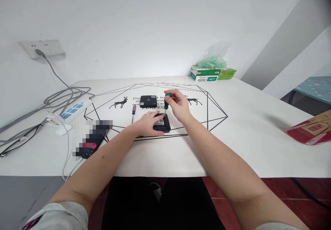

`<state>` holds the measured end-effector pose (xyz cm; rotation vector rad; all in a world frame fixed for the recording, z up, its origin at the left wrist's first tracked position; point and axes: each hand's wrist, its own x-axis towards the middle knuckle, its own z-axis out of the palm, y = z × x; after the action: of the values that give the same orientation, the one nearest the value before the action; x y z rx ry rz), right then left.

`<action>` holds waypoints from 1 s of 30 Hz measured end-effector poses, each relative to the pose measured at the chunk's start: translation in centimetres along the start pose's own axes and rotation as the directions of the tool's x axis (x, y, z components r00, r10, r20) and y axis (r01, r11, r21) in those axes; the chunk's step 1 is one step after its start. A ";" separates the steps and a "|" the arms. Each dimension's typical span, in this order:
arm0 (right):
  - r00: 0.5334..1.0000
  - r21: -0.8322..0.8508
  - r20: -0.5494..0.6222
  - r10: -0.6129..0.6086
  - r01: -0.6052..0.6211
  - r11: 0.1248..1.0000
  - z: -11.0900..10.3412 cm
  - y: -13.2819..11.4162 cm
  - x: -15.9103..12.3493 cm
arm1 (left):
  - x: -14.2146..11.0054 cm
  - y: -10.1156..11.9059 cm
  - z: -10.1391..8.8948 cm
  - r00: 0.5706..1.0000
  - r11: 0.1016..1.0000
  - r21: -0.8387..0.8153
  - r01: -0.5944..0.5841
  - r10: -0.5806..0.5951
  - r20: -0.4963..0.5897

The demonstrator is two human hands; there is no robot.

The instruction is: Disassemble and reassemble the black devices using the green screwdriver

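In my right hand (178,104) is a screwdriver with a green handle (167,101), held upright between thumb and fingers. Its thin shaft points down to the far edge of a black box-shaped device (167,125) with a label on its upper face. My left hand (150,123) grips this device, thumb at the near edge and fingers over the far side, covering its left part. The exact spot under the screwdriver tip is too small to make out. Just beyond lies a flat black cover (148,101) bearing small stickers. A second screwdriver (133,110) lies left of my left hand.
A phone (94,138) with a white cable lies at the left, near a power strip (73,111) and coiled grey cables (62,94). Green-and-white boxes (205,73) topped by a plastic bag stand at the back right. A red package (310,128) sits at the right edge.
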<state>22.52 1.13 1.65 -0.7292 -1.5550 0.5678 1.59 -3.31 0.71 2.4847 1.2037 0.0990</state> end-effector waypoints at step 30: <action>0.970 -0.199 -0.025 -0.241 0.231 0.952 0.5 -1.3 -0.9 | 0.3 -0.4 0.3 1.000 1.000 0.005 -0.001 0.001 0.008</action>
<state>21.86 -0.36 1.97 -0.6854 -1.6392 0.2206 1.56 -2.94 0.31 2.4876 1.2009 0.0863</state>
